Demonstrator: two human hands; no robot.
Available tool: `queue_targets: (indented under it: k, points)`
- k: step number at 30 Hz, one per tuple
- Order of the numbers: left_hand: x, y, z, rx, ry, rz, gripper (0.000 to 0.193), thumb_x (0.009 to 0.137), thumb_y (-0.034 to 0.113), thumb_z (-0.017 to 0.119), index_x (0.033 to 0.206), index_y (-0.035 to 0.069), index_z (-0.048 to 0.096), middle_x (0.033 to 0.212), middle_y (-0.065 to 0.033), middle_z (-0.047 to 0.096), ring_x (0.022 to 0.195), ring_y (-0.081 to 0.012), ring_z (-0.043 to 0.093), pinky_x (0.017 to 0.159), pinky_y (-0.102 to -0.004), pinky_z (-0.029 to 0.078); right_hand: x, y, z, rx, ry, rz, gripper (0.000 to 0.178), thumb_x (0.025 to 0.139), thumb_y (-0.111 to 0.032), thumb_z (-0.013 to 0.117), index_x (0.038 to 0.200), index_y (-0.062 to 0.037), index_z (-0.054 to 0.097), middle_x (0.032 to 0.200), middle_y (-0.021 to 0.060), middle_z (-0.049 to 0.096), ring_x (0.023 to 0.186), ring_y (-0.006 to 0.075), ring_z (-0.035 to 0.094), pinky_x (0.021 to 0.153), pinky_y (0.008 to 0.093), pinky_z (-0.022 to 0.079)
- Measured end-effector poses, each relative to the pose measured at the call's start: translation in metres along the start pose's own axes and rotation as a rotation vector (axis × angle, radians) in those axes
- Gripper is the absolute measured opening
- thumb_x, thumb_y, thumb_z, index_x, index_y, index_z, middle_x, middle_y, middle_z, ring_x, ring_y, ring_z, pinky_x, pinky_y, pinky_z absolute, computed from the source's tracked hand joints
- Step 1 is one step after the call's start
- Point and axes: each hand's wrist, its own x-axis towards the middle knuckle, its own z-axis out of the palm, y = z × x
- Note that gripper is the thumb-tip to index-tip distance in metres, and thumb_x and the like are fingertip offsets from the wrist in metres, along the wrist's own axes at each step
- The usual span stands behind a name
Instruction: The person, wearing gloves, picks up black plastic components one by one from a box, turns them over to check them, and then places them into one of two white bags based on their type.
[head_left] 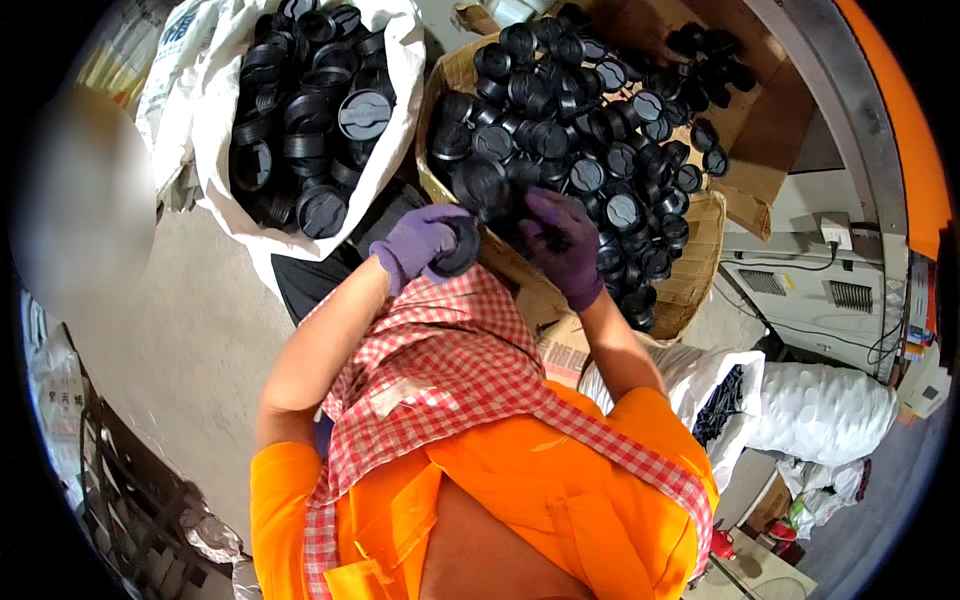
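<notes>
A purple-gloved left hand (415,247), my own, is closed around a round black plastic cap (458,249) in front of my apron. My right hand (566,250), also gloved in purple, is over the near edge of the cardboard box (713,245); its fingers are apart and its palm is smudged dark. Just left of its fingertips, a slightly blurred black cap (481,187) shows above the box's near left corner. Many small black caps (622,210) are heaped inside the box. Left of it, a white woven sack (216,150) bulges with larger black caps (322,210).
Behind the heap rises a brown cardboard flap (780,125). On the right are a pale cabinet (795,300) with vents and a cable, a white sack of dark parts (722,405), and a white bundle (825,412). Concrete floor (190,350) lies to the left.
</notes>
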Motion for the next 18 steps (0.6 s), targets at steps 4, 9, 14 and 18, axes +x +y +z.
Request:
queue_targets:
  k: [4, 9, 14, 18]
  points:
    - [-0.016, 0.003, 0.001, 0.075, -0.225, -0.099, 0.045, 0.080, -0.003, 0.053, 0.124, 0.002, 0.056, 0.089, -0.0041, 0.062, 0.079, -0.0085, 0.056, 0.075, -0.0247, 0.049, 0.008, 0.009, 0.009, -0.064, -0.449, -0.186, 0.041, 0.069, -0.012, 0.075, 0.108, -0.0070, 0.063, 0.096, 0.0144, 0.065, 0.086, 0.0327, 0.063, 0.073, 0.0374, 0.051]
    - [-0.021, -0.009, 0.003, 0.568, -0.084, 0.595, 0.051, 0.071, -0.008, 0.055, 0.120, 0.005, 0.057, 0.093, -0.0066, 0.063, 0.081, -0.0178, 0.061, 0.078, -0.0293, 0.051, 0.009, 0.011, 0.010, -0.315, -0.632, 0.080, 0.042, 0.069, -0.019, 0.074, 0.107, -0.0071, 0.061, 0.092, 0.0161, 0.064, 0.081, 0.0345, 0.062, 0.074, 0.0397, 0.050]
    - [-0.052, 0.020, 0.018, 0.794, 0.072, 0.721, 0.047, 0.067, -0.001, 0.055, 0.114, 0.007, 0.058, 0.106, -0.0165, 0.064, 0.094, -0.0390, 0.061, 0.083, -0.0382, 0.050, 0.005, 0.016, 0.012, 0.283, -0.637, 0.404, 0.043, 0.074, -0.027, 0.074, 0.108, -0.0045, 0.060, 0.090, 0.0190, 0.064, 0.076, 0.0266, 0.063, 0.071, 0.0363, 0.049]
    - [-0.056, 0.040, 0.000, 1.326, -0.228, 1.094, 0.046, 0.074, 0.013, 0.053, 0.119, 0.007, 0.055, 0.107, -0.0129, 0.063, 0.098, -0.0321, 0.061, 0.082, -0.0395, 0.049, 0.014, -0.008, 0.002, 0.038, -0.912, 0.261, 0.035, 0.073, -0.021, 0.076, 0.101, -0.0056, 0.061, 0.086, 0.0100, 0.066, 0.078, 0.0166, 0.062, 0.074, 0.0315, 0.049]
